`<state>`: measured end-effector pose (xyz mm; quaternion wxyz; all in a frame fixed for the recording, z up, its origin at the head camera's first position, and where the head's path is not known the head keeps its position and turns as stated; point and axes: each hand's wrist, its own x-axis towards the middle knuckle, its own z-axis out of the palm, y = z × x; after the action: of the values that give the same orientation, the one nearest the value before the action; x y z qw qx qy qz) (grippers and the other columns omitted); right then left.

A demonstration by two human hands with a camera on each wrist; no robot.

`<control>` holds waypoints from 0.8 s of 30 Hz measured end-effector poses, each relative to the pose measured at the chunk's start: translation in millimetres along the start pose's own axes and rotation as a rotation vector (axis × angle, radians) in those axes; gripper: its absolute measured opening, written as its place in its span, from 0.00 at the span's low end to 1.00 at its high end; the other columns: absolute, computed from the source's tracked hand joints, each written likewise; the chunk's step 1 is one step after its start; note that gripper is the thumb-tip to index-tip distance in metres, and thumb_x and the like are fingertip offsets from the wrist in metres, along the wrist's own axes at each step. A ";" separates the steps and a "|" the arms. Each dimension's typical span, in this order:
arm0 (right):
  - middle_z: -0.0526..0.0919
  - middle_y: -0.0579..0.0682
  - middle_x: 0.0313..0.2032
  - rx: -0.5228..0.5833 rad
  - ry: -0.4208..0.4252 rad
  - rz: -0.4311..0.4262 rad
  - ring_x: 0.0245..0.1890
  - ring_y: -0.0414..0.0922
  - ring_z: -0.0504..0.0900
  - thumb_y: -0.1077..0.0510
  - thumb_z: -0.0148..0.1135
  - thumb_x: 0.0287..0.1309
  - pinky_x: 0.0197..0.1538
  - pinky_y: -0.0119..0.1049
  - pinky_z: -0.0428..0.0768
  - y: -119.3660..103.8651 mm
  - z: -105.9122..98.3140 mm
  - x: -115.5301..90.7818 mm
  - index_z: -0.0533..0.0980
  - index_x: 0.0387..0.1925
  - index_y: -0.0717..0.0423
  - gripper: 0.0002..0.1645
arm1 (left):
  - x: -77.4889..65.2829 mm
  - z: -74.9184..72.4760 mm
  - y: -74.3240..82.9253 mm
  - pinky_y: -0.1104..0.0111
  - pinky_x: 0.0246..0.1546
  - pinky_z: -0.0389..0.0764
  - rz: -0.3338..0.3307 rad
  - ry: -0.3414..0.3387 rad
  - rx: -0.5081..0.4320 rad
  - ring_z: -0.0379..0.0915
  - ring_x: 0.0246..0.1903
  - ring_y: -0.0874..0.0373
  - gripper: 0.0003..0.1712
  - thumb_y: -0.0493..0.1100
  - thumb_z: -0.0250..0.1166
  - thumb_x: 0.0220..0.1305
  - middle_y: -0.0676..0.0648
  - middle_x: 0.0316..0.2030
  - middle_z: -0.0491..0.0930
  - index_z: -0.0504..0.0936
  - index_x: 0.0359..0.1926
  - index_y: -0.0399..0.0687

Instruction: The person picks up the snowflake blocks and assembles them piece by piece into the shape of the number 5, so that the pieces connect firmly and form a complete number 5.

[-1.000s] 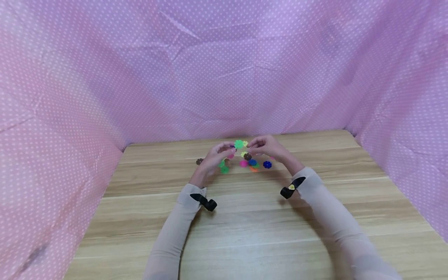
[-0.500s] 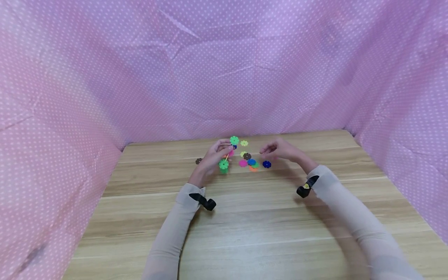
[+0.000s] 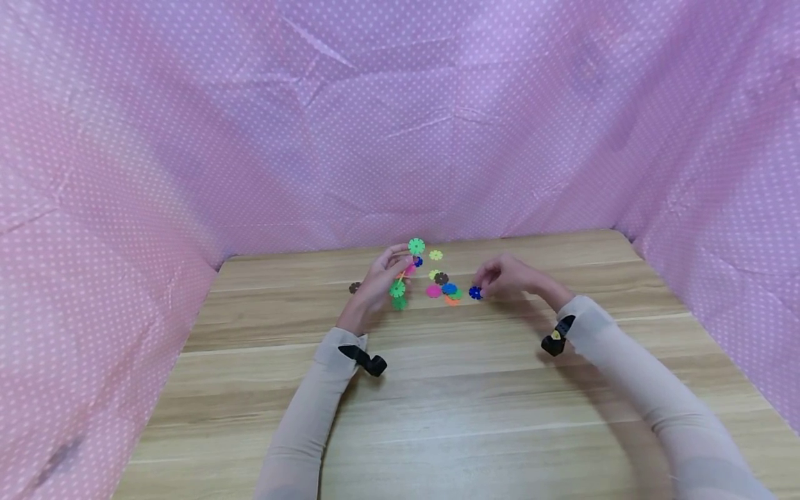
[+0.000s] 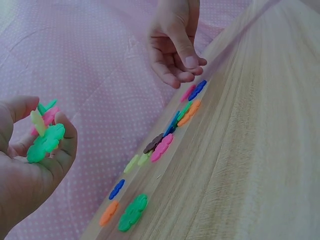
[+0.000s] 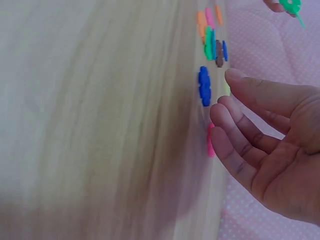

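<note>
My left hand (image 3: 378, 281) pinches a small chain of notched plastic flower discs joined at their slots. In the left wrist view a green disc (image 4: 46, 143), a yellow disc (image 4: 37, 122) and a pink disc (image 4: 46, 120) show among its fingers, with another green edge behind. My right hand (image 3: 507, 274) holds nothing, its fingers loosely bent. Its fingertips overlap a dark blue disc (image 3: 475, 293) on the table in the head view. From the right wrist, that blue disc (image 5: 204, 86) lies just past the fingertips, and a pink disc (image 5: 211, 140) is partly hidden behind them.
Loose discs lie between the hands on the wooden table (image 3: 425, 417): pink (image 3: 434, 292), brown (image 3: 441, 278), blue (image 3: 449, 289), orange (image 3: 453, 301) and yellow (image 3: 435, 255). A green disc (image 4: 133, 212) lies below the left hand. Pink dotted cloth (image 3: 400, 139) surrounds the table.
My right hand has left the held chain and moved right, then down to the dark blue disc. My left hand stays in place, its chain tilted so the lower green disc shows.
</note>
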<state>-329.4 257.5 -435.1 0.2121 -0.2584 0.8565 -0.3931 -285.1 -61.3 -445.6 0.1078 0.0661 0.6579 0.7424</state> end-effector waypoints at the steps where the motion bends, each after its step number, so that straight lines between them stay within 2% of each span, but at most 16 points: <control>1: 0.86 0.61 0.36 -0.005 -0.004 -0.005 0.35 0.43 0.81 0.69 0.73 0.54 0.39 0.28 0.81 0.8 1.0 0.6 0.82 0.47 0.69 0.18 | -0.4 -0.1 0.2 0.43 0.63 0.76 0.002 0.002 0.004 0.70 0.59 0.48 0.25 0.46 0.56 0.79 0.44 0.63 0.72 0.66 0.72 0.50; 4: 0.85 0.61 0.36 -0.032 -0.001 -0.011 0.36 0.44 0.80 0.69 0.74 0.53 0.38 0.27 0.80 3.5 4.0 2.5 0.82 0.47 0.69 0.18 | -1.0 -0.3 0.4 0.52 0.56 0.80 0.000 0.009 0.007 0.70 0.59 0.43 0.26 0.47 0.54 0.79 0.43 0.64 0.72 0.65 0.73 0.50; 8: 0.83 0.60 0.36 -0.073 0.007 -0.033 0.37 0.46 0.77 0.69 0.74 0.53 0.38 0.27 0.78 5.6 6.9 4.1 0.82 0.48 0.69 0.19 | -1.0 -0.2 -0.3 0.63 0.48 0.82 -0.012 0.017 -0.008 0.72 0.53 0.52 0.25 0.48 0.54 0.79 0.44 0.63 0.72 0.65 0.73 0.51; 12: 0.83 0.59 0.36 -0.102 0.010 -0.055 0.37 0.46 0.76 0.68 0.75 0.53 0.37 0.27 0.76 7.3 9.0 5.7 0.83 0.49 0.69 0.20 | -0.7 0.7 -1.3 0.67 0.45 0.81 -0.024 0.024 -0.017 0.72 0.49 0.57 0.25 0.48 0.55 0.79 0.45 0.62 0.73 0.66 0.72 0.52; 19: 0.81 0.55 0.33 -0.107 0.012 -0.041 0.34 0.44 0.74 0.68 0.75 0.53 0.35 0.28 0.74 9.3 11.0 6.6 0.84 0.46 0.67 0.17 | -2.3 2.2 -0.8 0.67 0.43 0.81 -0.021 0.025 -0.016 0.72 0.49 0.56 0.26 0.48 0.57 0.78 0.45 0.61 0.73 0.67 0.72 0.53; 24: 0.81 0.56 0.33 -0.098 0.001 -0.055 0.34 0.43 0.74 0.69 0.76 0.50 0.35 0.28 0.74 12.4 10.4 8.2 0.83 0.43 0.67 0.16 | -3.2 2.6 -0.5 0.56 0.53 0.79 -0.004 0.016 0.018 0.71 0.52 0.58 0.24 0.48 0.58 0.77 0.46 0.59 0.75 0.70 0.70 0.54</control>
<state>-333.2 253.6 -452.3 0.1879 -0.2917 0.8675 -0.3565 -281.3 -59.5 -445.6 0.1036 0.0599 0.6654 0.7368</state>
